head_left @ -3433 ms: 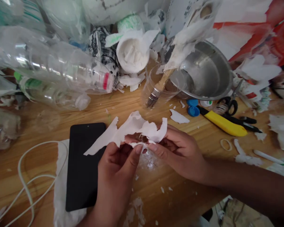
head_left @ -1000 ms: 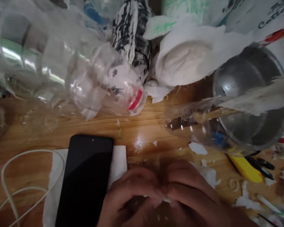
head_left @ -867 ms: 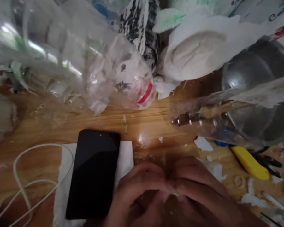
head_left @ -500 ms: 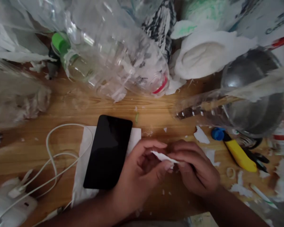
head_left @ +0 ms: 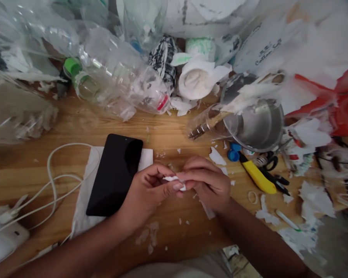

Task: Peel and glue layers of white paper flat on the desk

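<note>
Between the fingertips of both hands is a small white scrap that looks like paper. My left hand pinches its near side with thumb and fingers. From the right, my right hand closes its fingers on the other end, covering part of it. Just left of my left hand lies a black tablet or large phone, screen up, on a white sheet. Torn white pieces lie beyond my right hand.
Clear plastic bottles fill the back left. A metal pot and a clear plastic cup with a brush-like tool stand back right. A yellow-handled cutter lies to the right. A white cable loops at left.
The view has shifted, so the hands and objects appear smaller and further left. The white scrap looks narrower between the fingers, and my hands have come closer together.
</note>
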Action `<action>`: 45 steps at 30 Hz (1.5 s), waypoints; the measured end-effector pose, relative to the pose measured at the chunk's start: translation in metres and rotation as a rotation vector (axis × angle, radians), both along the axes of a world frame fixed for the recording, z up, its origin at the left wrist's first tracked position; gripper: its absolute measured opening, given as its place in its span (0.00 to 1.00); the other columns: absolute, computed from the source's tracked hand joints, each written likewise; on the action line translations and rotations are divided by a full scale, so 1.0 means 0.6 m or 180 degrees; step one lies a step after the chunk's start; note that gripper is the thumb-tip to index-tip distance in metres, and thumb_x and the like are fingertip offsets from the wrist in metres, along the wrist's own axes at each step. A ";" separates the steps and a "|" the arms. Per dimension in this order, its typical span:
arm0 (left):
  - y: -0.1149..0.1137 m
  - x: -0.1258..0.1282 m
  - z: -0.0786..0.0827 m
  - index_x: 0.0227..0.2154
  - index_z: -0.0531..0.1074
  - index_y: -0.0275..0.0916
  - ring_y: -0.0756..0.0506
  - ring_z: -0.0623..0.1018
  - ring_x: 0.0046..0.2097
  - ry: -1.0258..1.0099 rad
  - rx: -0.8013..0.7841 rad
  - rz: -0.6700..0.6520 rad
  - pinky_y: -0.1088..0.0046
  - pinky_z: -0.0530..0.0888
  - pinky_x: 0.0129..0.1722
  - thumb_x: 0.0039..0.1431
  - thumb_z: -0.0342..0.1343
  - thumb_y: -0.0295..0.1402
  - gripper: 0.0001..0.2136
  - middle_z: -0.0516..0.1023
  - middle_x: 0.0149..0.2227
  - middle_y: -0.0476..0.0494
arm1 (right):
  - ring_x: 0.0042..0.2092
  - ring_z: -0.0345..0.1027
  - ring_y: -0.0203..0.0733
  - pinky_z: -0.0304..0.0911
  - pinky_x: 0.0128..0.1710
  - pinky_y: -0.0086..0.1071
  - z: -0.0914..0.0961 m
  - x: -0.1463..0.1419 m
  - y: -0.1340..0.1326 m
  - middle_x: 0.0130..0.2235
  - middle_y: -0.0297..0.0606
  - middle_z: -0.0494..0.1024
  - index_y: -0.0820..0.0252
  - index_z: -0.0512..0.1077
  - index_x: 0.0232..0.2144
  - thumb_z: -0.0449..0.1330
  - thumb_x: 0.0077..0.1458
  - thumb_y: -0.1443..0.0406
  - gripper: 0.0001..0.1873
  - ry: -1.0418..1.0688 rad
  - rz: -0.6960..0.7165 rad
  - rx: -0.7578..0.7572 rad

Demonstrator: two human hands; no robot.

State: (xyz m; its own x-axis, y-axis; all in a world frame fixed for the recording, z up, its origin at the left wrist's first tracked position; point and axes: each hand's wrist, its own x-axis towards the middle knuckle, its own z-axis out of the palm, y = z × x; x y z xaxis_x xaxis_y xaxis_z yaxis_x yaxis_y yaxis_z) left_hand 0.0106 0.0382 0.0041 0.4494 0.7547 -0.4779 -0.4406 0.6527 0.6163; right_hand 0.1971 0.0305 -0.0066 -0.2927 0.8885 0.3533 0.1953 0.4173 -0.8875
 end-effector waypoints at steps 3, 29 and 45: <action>-0.006 -0.002 -0.010 0.28 0.77 0.37 0.52 0.81 0.27 -0.0006 0.0133 0.0051 0.80 0.76 0.32 0.51 0.72 0.35 0.10 0.83 0.25 0.49 | 0.39 0.72 0.38 0.70 0.39 0.36 -0.006 -0.003 0.003 0.39 0.37 0.78 0.49 0.76 0.55 0.63 0.62 0.71 0.21 0.0160 -0.0028 0.0053; -0.003 0.008 -0.007 0.25 0.78 0.35 0.54 0.75 0.29 -0.0127 0.0053 0.0336 0.78 0.74 0.33 0.52 0.71 0.36 0.11 0.79 0.27 0.49 | 0.42 0.76 0.38 0.73 0.41 0.35 -0.009 -0.008 0.004 0.42 0.37 0.81 0.49 0.75 0.56 0.57 0.63 0.76 0.24 -0.0438 -0.0387 0.0821; -0.043 0.008 -0.006 0.36 0.76 0.36 0.48 0.76 0.32 0.0481 0.1463 -0.0171 0.70 0.73 0.35 0.73 0.43 0.42 0.20 0.78 0.31 0.43 | 0.40 0.77 0.39 0.73 0.40 0.35 0.038 0.005 -0.022 0.41 0.40 0.81 0.54 0.75 0.55 0.48 0.64 0.77 0.25 -0.1432 -0.0988 0.0858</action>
State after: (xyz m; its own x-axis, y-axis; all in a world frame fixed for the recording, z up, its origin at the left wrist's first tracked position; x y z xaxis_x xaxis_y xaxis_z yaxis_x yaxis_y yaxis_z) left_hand 0.0156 0.0121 0.0008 0.4448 0.8806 -0.1636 -0.2971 0.3174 0.9006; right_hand 0.2000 0.0171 0.0163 -0.2072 0.8527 0.4796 0.6751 0.4795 -0.5607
